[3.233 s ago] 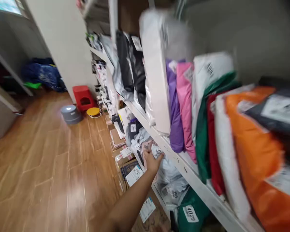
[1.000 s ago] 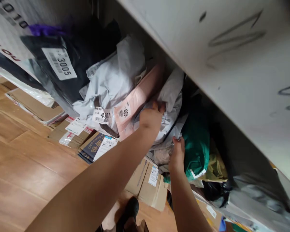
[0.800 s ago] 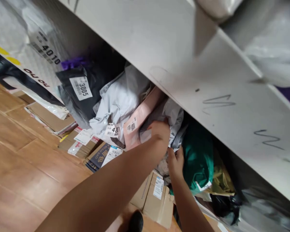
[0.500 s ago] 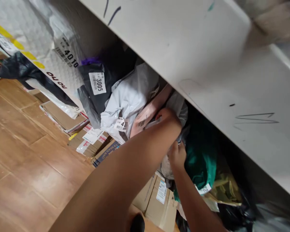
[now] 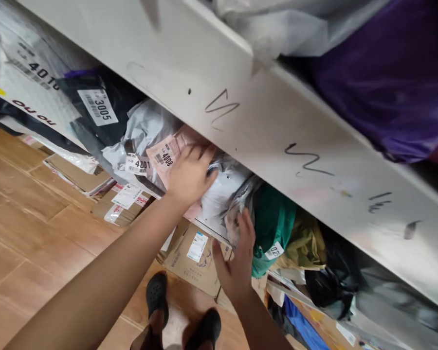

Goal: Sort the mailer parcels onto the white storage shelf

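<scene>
My left hand (image 5: 190,177) lies with its fingers spread over a pink parcel (image 5: 183,137) labelled 4008, on the low shelf. Its thumb reaches toward a white plastic parcel (image 5: 219,192) to the right. Lower down, my right hand (image 5: 237,262) is open, thumb apart from the fingers, with nothing in it. Its fingertips are close to a clear wrapped parcel (image 5: 233,221); whether they touch it I cannot tell. Beside that sits a green bag (image 5: 275,211) with a partly visible label. A white bag (image 5: 149,119) labelled 4001 lies left of the pink parcel.
A white shelf panel (image 5: 255,124) with pen marks runs diagonally above the parcels. To the left is a black parcel (image 5: 83,90) labelled 3005. A cardboard box (image 5: 193,262) stands on the wooden floor (image 5: 51,257) by my feet. A purple bag (image 5: 387,73) overhangs the upper shelf.
The view has shifted right along the shelf. My arms, earlier crossed deep among the parcels, have drawn apart. My left hand is now on the pink parcel, and my right hand has opened and come outward.
</scene>
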The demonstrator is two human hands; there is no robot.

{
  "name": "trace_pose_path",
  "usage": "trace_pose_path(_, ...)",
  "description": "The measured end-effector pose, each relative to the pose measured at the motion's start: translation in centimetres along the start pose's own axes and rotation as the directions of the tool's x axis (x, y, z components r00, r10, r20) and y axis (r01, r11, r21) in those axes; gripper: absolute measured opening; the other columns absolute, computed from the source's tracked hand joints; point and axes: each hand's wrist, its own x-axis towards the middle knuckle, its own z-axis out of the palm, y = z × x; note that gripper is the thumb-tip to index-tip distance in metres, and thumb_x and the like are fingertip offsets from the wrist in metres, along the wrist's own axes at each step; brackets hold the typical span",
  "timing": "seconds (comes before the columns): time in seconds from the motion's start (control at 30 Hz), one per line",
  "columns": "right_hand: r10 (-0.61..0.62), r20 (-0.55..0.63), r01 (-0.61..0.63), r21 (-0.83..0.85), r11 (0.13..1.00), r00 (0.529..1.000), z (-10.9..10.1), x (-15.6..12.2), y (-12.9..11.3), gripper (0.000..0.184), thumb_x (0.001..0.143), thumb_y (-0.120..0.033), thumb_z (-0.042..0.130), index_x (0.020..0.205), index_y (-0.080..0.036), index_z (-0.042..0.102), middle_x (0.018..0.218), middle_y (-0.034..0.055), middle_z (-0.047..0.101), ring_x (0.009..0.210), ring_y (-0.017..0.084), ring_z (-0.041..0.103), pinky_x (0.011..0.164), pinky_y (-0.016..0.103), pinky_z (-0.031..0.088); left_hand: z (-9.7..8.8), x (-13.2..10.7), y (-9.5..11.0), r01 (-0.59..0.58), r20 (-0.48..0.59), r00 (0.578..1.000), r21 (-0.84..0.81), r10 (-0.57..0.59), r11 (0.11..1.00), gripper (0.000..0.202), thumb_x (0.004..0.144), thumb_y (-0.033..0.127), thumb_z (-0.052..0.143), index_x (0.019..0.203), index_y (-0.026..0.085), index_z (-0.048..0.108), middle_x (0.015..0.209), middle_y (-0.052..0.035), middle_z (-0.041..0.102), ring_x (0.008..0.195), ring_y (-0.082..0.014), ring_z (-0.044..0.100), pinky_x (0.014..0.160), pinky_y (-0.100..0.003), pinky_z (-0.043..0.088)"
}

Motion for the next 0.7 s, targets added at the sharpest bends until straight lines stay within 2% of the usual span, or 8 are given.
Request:
trace_pose_path(0.1, -0.004, 0.037, 0.003, 0.022, 1.000, 0.999, -1.2, -2.5, 0.6, 0.062, 0.088, -0.026, 0.053, 0.144, -0.016, 0.029, 0.145, 0.0206, 0.036, 0.136, 0.031, 0.034, 0.103, 0.058, 0.042, -3.3, -3.5, -1.0, 0.107, -0.362, 0.929, 0.061, -0.078, 0.992, 0.058, 0.078, 0.050, 0.062, 0.129, 0.022, 0.053, 0.137, -0.0142, 0.046, 0.128, -0.0371, 0.036, 0.108, -0.054, 0.028)
trace_pose_path(0.17, -0.011, 0.058, 0.008, 0.056, 0.998, 0.998, -1.7, -3.4, 1.4, 0.059, 0.088, -0.023, 0.053, 0.143, -0.018, 0.031, 0.143, 0.0198, 0.039, 0.134, 0.031, 0.038, 0.101, 0.058, 0.045, -4.8, -4.2, -1.5, 0.283, -0.457, 0.857, 0.029, -0.239, 0.959, 0.062, 0.077, 0.050, 0.064, 0.130, 0.019, 0.051, 0.134, -0.0167, 0.047, 0.125, -0.0375, 0.036, 0.106, -0.056, 0.028)
trace_pose_path(0.23, 0.018, 0.077, -0.028, 0.128, 0.991, 0.997, -2.1, -3.5, 1.7, 0.057, 0.088, -0.021, 0.053, 0.142, -0.022, 0.034, 0.144, 0.0179, 0.039, 0.132, 0.030, 0.042, 0.098, 0.055, 0.049, -5.5, -4.0, -1.6, 0.406, -0.409, 0.836, 0.015, -0.365, 0.914, 0.050, 0.080, 0.047, 0.061, 0.120, 0.018, 0.058, 0.120, -0.0159, 0.056, 0.118, -0.0367, 0.041, 0.102, -0.056, 0.032)
trace_pose_path(0.3, 0.051, 0.086, -0.068, 0.212, 0.975, 0.995, -2.5, -2.8, 1.2, 0.055, 0.087, -0.019, 0.054, 0.140, -0.024, 0.038, 0.145, 0.0162, 0.037, 0.131, 0.029, 0.042, 0.097, 0.051, 0.051, -5.5, -3.6, -1.1, 0.418, -0.335, 0.861, 0.037, -0.383, 0.908, 0.028, 0.084, 0.041, 0.057, 0.102, 0.020, 0.065, 0.109, -0.0125, 0.061, 0.114, -0.0359, 0.044, 0.098, -0.056, 0.033)
trace_pose_path(0.47, -0.049, -0.081, 0.077, 0.398, 0.914, 0.996, -2.4, 3.3, -2.7, 0.052, 0.084, -0.012, 0.056, 0.134, -0.027, 0.047, 0.146, 0.0121, 0.038, 0.134, 0.028, 0.040, 0.104, 0.052, 0.044, -4.8, -4.1, 2.1, 0.168, 0.010, 0.985, -0.323, -0.174, 0.931, 0.019, 0.090, 0.030, 0.047, 0.094, 0.016, 0.060, 0.103, -0.0083, 0.064, 0.092, -0.0215, 0.058, 0.082, -0.034, 0.046)
trace_pose_path(0.53, -0.214, -0.083, 0.229, 0.356, 0.906, 0.973, -1.7, 7.0, -4.1, 0.052, 0.084, -0.012, 0.054, 0.133, -0.025, 0.047, 0.143, 0.0111, 0.043, 0.134, 0.027, 0.040, 0.109, 0.053, 0.038, -5.0, -4.0, 2.2, 0.204, 0.145, 0.977, -0.448, -0.154, 0.870, 0.026, 0.093, 0.034, 0.040, 0.091, 0.015, 0.059, 0.091, -0.0067, 0.066, 0.083, -0.0191, 0.061, 0.076, -0.031, 0.047)
trace_pose_path(0.6, -0.408, 0.056, 0.378, 0.279, 0.883, 0.911, -0.4, 10.6, -4.9, 0.049, 0.084, -0.017, 0.053, 0.132, -0.020, 0.047, 0.138, 0.0117, 0.050, 0.134, 0.027, 0.039, 0.111, 0.053, 0.034, -5.6, -3.2, 1.2, 0.299, 0.206, 0.952, -0.475, -0.226, 0.828, 0.024, 0.093, 0.024, 0.038, 0.093, 0.015, 0.060, 0.089, -0.0055, 0.068, 0.083, -0.0179, 0.062, 0.078, -0.029, 0.047)
trace_pose_path(0.7, -0.482, 0.262, 0.477, 0.085, 0.875, 0.836, 1.7, 14.4, -4.7, 0.049, 0.072, -0.027, 0.064, 0.118, -0.014, 0.055, 0.122, 0.0125, 0.061, 0.131, 0.033, 0.039, 0.108, 0.053, 0.034, -6.1, -0.4, -0.8, 0.439, 0.259, 0.894, -0.348, -0.365, 0.828, 0.039, 0.081, 0.012, 0.051, 0.120, 0.008, 0.052, 0.107, -0.0120, 0.067, 0.099, -0.0227, 0.062, 0.086, -0.030, 0.047)
